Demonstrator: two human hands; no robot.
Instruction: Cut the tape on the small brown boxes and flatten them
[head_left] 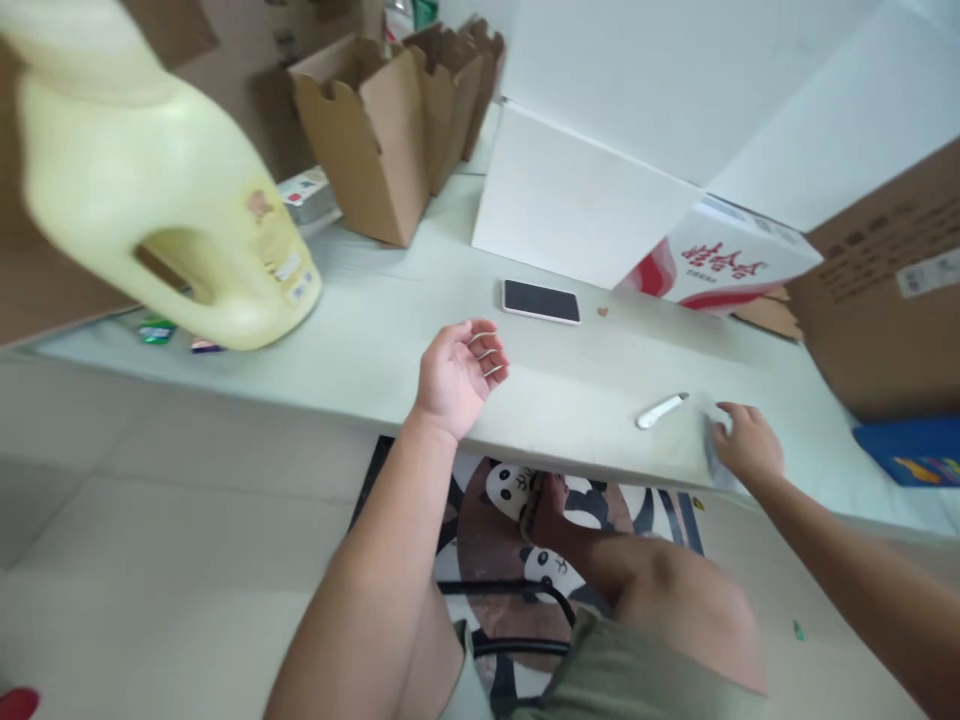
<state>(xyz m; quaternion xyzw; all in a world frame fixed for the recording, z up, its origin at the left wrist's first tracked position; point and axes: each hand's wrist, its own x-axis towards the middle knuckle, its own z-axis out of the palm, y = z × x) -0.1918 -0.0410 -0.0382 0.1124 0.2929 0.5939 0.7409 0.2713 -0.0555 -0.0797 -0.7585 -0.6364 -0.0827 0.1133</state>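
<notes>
My left hand (459,378) is held palm up over the front of the table, its fingers loosely curled and apart, with nothing in it. Just beyond it lies a phone (541,302) with a dark screen and a pale edge. Toward the right, my right hand (752,442) has its thumb and fingers at a thin see-through piece of plastic (714,440), which looks blurred; it seems pinched between them. A white utility knife (661,411) lies left of that hand, blade tip pointing to the far right.
A large yellow jug (247,290) stands at left. Behind are open brown cardboard boxes (375,150), a tall white box (577,200) and a red-and-white carton (727,260). At right are a big brown carton (885,290) and a blue box (911,450). Below lies a panda mat (487,560).
</notes>
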